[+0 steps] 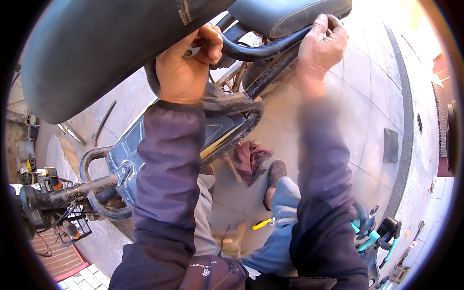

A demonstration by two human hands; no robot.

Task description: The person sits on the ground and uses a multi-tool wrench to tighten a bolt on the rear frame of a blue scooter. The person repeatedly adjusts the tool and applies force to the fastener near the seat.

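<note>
My left hand (188, 67) is raised under the edge of a large black padded seat (82, 53), its fingers curled; what they hold is hidden. My right hand (323, 50) has thumb and fingers bent at the end of a black tubular rail (261, 52), just under a smaller padded seat (295, 14); I cannot make out what is between them. Below my hands are the vehicle's dirty frame and a dark footboard (124, 150), with handlebars (41, 205) at the lower left. My right forearm is partly blurred.
A red cloth (247, 159) lies on the tiled floor (362, 96) by my shoe (275, 176), with a yellow tool (260, 224) nearby. A dark bar (104, 123) lies at left, a dark rectangle (390, 145) at right, teal equipment (374, 237) at lower right.
</note>
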